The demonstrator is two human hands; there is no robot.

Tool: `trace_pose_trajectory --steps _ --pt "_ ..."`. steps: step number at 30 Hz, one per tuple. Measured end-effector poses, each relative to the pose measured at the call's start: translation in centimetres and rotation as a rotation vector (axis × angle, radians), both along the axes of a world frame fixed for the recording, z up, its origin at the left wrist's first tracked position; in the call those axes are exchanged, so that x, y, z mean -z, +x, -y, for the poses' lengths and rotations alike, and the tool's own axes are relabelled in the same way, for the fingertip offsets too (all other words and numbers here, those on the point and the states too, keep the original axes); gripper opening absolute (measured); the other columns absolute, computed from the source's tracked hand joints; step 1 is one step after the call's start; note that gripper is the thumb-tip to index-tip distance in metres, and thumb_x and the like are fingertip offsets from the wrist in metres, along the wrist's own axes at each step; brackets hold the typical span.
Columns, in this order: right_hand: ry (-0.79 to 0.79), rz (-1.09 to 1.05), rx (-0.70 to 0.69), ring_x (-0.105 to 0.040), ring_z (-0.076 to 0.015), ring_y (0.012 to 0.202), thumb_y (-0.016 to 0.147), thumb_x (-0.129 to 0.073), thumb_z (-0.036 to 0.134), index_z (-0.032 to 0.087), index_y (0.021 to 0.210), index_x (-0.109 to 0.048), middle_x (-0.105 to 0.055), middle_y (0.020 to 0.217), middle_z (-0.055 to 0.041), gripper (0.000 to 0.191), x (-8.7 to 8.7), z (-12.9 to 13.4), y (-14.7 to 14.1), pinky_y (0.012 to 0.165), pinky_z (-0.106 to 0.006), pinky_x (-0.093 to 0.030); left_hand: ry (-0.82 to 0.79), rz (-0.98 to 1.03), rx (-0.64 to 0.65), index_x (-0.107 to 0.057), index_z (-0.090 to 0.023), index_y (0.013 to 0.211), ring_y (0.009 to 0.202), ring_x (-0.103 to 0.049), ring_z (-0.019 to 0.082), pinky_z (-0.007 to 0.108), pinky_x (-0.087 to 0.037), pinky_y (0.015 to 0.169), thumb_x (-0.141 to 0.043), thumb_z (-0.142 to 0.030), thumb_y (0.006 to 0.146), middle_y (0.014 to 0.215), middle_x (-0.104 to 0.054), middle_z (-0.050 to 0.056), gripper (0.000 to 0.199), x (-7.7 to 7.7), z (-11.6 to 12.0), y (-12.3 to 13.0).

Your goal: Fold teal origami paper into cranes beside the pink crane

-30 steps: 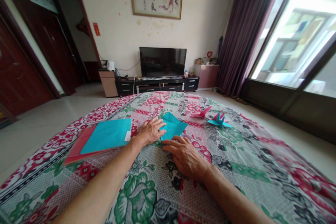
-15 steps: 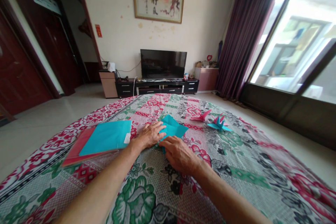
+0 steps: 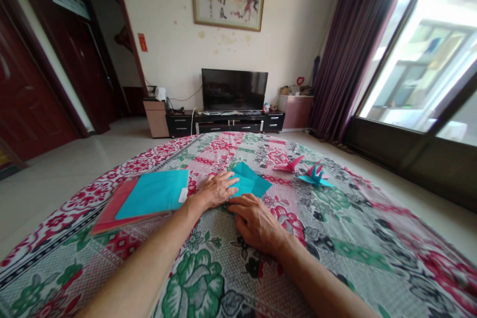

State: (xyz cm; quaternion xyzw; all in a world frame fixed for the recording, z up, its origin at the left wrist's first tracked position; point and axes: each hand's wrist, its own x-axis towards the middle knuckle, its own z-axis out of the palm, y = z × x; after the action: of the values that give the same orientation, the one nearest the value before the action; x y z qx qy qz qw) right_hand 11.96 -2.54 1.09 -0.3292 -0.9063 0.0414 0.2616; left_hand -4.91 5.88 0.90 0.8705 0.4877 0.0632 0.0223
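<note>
A sheet of blue origami paper [image 3: 253, 182] with creases lies on the tablecloth in front of me, one corner pointing away. My left hand [image 3: 216, 189] lies across its left part, fingers stretched out and pressing on the paper. At the near edge, my right hand [image 3: 257, 221] has its fingers bent and together over the paper; the thumb and the near corner are mostly hidden beneath it. Right of the sheet stand a pink paper crane [image 3: 289, 164] and a blue paper crane [image 3: 316, 177], with more pink folded paper behind the blue one.
Left of my hands lies a pack of blue sheets [image 3: 152, 193] over pink sheets [image 3: 108, 208], with a small white label. A flowered tablecloth [image 3: 194, 283] covers the round table. Beyond it are a television [image 3: 234, 90] on a black cabinet, and a window at right.
The near part of the blue paper that showed below my right hand is now out of sight, and the sheet looks flatter. Both hands stay nearly in place; the view has shifted slightly.
</note>
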Motion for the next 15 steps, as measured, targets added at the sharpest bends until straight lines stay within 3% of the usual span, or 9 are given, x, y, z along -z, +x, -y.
trace_pose_trajectory --steps 15 --pt "-0.006 -0.002 0.026 -0.052 -0.0179 0.093 0.082 -0.044 0.011 0.018 0.100 -0.060 -0.062 0.103 -0.0065 0.025 0.01 0.20 -0.09 0.087 -0.036 -0.040 0.006 0.013 -0.002 -0.039 -0.031 0.134 0.134 -0.023 0.027 0.054 -0.023 0.105 -0.029 -0.043 0.091 0.146 -0.030 0.001 0.045 0.54 -0.20 -0.16"
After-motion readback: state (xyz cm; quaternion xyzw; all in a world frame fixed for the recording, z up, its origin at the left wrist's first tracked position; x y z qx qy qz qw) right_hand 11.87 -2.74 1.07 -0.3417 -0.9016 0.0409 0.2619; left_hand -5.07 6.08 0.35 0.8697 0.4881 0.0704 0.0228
